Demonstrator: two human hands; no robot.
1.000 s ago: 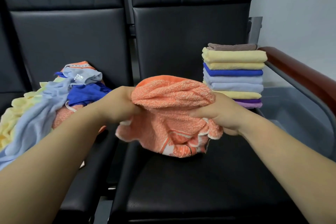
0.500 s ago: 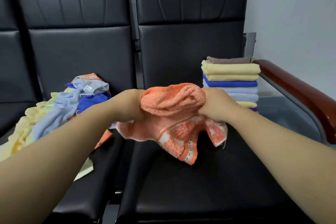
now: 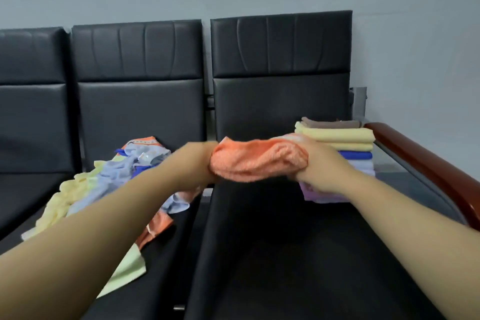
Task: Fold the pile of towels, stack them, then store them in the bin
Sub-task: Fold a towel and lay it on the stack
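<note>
Left hand point(image 3: 201, 163) and right hand point(image 3: 315, 165) grip a bunched orange towel point(image 3: 257, 161) above the right-hand seat point(image 3: 285, 254).

Two bare forearms reach out over the black cushion. Each hand clutches one end of the towel, fingers curled into the cloth with the tips hidden, so it hangs in the air over the middle of the seat. The loose pile of unfolded towels point(image 3: 114, 182) sprawls across the neighbouring seat point(image 3: 166, 254) on the left, spilling toward its front edge. The stack of folded towels point(image 3: 337, 139) sits at the right-hand seat's far right corner, just beside the wooden armrest point(image 3: 426, 161).
</note>
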